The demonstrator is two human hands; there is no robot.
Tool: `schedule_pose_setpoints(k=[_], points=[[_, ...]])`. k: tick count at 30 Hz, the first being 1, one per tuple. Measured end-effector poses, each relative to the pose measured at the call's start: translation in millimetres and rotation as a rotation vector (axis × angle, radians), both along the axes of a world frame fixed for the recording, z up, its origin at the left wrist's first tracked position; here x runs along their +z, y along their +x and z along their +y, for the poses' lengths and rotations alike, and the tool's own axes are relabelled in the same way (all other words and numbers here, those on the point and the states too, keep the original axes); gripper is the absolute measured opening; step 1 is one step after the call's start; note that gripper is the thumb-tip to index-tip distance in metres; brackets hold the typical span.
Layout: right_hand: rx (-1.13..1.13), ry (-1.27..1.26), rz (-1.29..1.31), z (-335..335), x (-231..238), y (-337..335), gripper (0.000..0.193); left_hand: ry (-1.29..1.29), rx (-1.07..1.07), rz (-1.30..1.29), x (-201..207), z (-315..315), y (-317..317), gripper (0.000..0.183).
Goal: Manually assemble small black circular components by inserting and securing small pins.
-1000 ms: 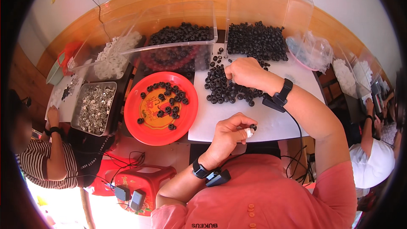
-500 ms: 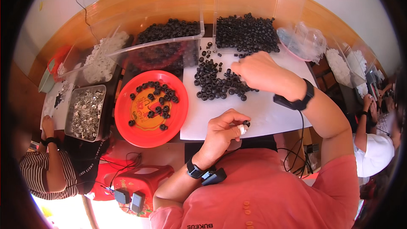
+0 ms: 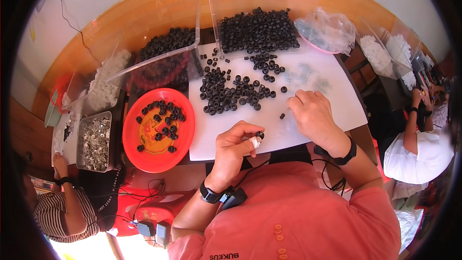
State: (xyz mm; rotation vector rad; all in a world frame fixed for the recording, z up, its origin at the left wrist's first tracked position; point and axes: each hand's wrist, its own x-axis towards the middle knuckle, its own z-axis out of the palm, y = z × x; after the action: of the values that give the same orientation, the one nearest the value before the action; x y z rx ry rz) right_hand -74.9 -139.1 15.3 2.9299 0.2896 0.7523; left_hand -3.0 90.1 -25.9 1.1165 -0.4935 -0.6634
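Observation:
My left hand [image 3: 232,150] is closed in front of my chest, pinching a small round black plastic part [image 3: 260,135] between thumb and fingers. Something white [image 3: 254,142], perhaps tape, wraps the thumb tip. Over the white sheet [image 3: 202,147], my right hand [image 3: 310,113] has its fingers bent down and drawn together. Whatever is in those fingertips is hidden. Just beyond them lie small clear pieces [image 3: 301,73] scattered on the sheet. A loose pile of black parts [image 3: 231,94] lies left of the right hand, with single ones close to its fingers.
A red plate [image 3: 185,151] with several black parts stands at left, beside a tray of small metal pieces [image 3: 96,144]. Clear bins of black parts [image 3: 260,31] line the back. A bagged pink bowl [image 3: 327,50] sits back right. Other people [image 3: 60,212] work at both sides.
My right hand has come back toward me and to the right, from the black pile to beside the clear pieces. My left hand keeps its black part. The view has shifted.

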Motion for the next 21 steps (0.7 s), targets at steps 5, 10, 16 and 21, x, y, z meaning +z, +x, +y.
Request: schedule_pose_setpoints(k=[5, 10, 16, 21], points=[[-0.136, 0.152, -0.034, 11.6, -17.7, -4.9, 0.007, 0.057, 0.054, 0.024, 6.6, -2.1, -4.3, 0.021], [-0.141, 0.19, -0.075, 16.7, -29.0, -3.2, 0.007, 0.037, 0.093, 0.049, 9.6, -5.0, -6.3, 0.02], [-0.08, 0.278, -0.092, 18.4, -32.2, 0.8, 0.008, -0.093, 0.098, 0.045, 15.7, -11.1, -3.8, 0.022], [-0.135, 0.247, -0.143, 26.0, -37.2, 5.3, 0.008, -0.142, 0.061, 0.132, 0.8, -21.9, 8.1, 0.024]])
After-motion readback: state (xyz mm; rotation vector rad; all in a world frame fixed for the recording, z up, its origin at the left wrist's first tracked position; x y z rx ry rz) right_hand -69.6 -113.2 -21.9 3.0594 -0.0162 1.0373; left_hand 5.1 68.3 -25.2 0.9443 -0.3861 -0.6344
